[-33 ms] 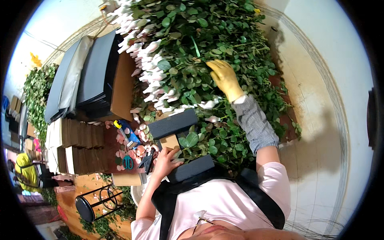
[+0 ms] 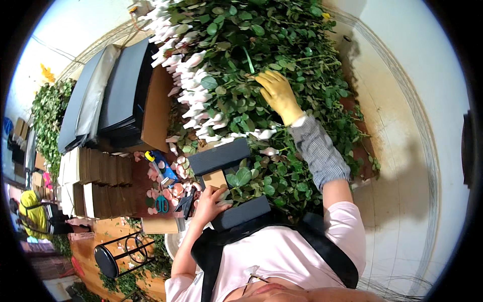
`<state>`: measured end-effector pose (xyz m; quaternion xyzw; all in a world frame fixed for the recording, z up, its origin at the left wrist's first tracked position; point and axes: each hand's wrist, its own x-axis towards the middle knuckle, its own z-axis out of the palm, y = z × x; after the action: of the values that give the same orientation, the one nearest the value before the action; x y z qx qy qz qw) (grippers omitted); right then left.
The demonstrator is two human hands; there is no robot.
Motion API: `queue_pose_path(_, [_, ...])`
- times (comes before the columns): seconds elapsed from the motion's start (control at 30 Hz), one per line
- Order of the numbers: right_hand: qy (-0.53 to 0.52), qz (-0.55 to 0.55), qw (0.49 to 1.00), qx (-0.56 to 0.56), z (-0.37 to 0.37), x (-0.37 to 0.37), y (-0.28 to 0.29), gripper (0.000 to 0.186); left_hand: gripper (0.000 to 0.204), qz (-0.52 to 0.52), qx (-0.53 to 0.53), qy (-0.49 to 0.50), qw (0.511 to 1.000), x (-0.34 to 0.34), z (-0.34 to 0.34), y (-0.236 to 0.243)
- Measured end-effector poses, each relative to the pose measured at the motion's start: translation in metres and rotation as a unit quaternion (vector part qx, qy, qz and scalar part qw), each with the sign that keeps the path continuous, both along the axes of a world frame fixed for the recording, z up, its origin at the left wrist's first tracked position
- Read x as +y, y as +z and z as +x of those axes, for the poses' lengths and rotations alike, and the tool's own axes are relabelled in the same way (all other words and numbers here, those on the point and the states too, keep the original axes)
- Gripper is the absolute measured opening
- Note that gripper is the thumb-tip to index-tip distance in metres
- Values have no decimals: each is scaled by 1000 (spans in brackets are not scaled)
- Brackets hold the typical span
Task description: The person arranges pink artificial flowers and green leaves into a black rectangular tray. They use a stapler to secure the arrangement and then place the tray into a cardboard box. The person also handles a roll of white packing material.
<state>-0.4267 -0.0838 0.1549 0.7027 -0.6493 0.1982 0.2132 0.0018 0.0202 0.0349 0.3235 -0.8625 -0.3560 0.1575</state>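
Observation:
My left hand (image 2: 207,205), bare, rests by a small brown card (image 2: 214,178) between two black ridged blocks, the farther block (image 2: 220,155) and the nearer block (image 2: 242,213). Its fingers and thumb close around something pale, too hidden to name. Leafy stems (image 2: 282,189) lie to the right of that hand. Farther off, my right hand (image 2: 277,96) wears a yellow glove, fingers stretched out over a big pile of leafy rose stems (image 2: 236,30). Whether its fingertips touch the leaves I cannot tell. White-sleeved rose heads (image 2: 193,78) line the pile's left side.
Left of the blocks lie teal-handled scissors (image 2: 161,204), a yellow-and-blue tool (image 2: 158,163) and loose pink petals. Beyond are stacked brown cards (image 2: 95,168) and dark sheets (image 2: 123,90). A black stool (image 2: 106,260) stands at lower left; a wall (image 2: 402,126) is at right.
My gloved right hand has shifted very slightly to the left over the leaves. My left hand stays beside the brown card.

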Motion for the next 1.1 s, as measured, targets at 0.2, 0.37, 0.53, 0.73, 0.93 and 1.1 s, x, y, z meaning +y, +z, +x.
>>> queue_pose_path(0.2, [-174,183,957,143,-14,-82,2,31,62,32,3,14,999,1,-3,-2])
queue_pose_path(0.37, [30,186,978,-92,13,-40,-25,39,63,4,-1,19,1000,3,-3,-2])
queue_pose_path(0.53, [24,81,985,-151,-3,-40,-10,33,62,15,3,19,1000,3,-2,-2])
queue_pose_path(0.73, [-158,288,937,119,-22,-52,-23,46,63,-12,4,-1,1000,-2,-6,-4])
queue_pose_path(0.93, [-175,187,963,88,32,-24,4,36,62,-1,-5,12,1000,1,-3,2])
queue_pose_path(1.1, [-122,-111,978,125,-1,15,30,29,62,-20,20,0,1000,-3,-9,-8])
